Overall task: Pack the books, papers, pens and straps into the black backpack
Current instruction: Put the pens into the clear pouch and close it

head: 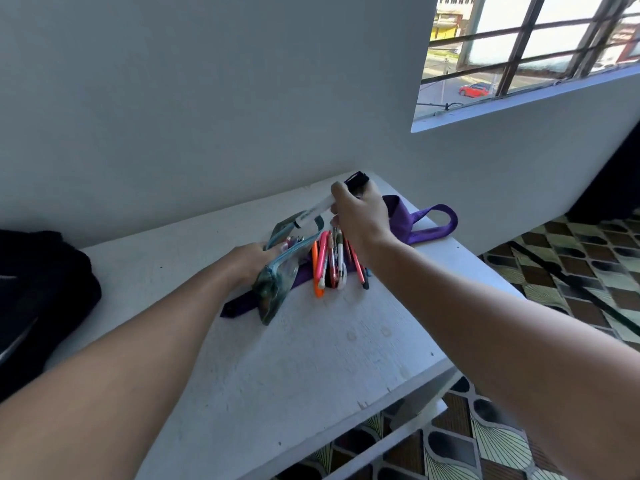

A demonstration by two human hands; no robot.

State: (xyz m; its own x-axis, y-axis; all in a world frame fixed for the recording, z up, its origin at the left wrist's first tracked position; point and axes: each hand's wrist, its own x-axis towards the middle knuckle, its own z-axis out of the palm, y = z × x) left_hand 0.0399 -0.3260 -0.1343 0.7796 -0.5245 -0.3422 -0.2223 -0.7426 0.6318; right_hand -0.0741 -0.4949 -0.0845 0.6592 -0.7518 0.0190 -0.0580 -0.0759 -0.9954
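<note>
Gripping pouch (pixel 277 271) left hand (pixel 247 259) | right hand (pixel 360 216) fingers gripping marker (pixel 313 213) | white table (pixel 311 358) | barred window (pixel 526 46)

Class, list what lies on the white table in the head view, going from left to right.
Black backpack → pencil pouch held by the left hand → pens → purple strap.

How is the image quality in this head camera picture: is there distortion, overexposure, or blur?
Head view: the wide lens bends the barred window frame and white table edges; daylight outside looks overexposed while the black backpack loses detail in shadow; the white marker with black cap in the right hand is slightly soft.
</note>
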